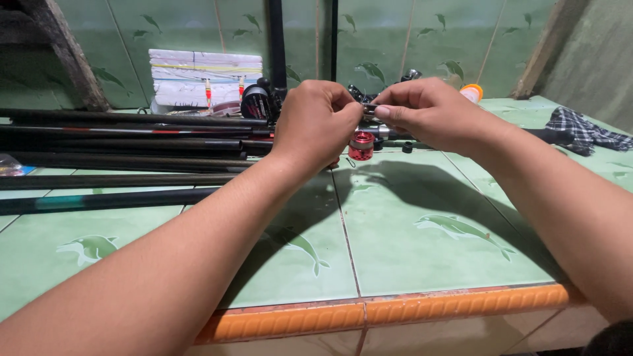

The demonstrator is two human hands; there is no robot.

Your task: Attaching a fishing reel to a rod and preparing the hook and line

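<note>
Seemingly mid-adjustment, a person's left hand (315, 118) and right hand (428, 112) meet above a green tiled desk (409, 264), seen from the head camera. Fingers (389, 112) of both hands are pinched together on a small dark metal part (368, 109) at the top of a fishing reel (362, 142), which hangs just below the fingertips; what exactly the part is cannot be made out. By the look of it, the step in hand is a fine fitting or threading job on the reel, and the next move would call for a steady, precise pinch rather than force. The reel shows a red spool with silver trim, mounted on a dark rod whose black handle (550, 135) runs off beyond the right hand. Beside the left hand lie several long black rods (125, 142) in a row, with a second black reel (256, 102) and a stack of white packets (204, 76) behind it. Farther right of the fingers sit an orange-capped bottle (471, 92) and a checked cloth (583, 132).
</note>
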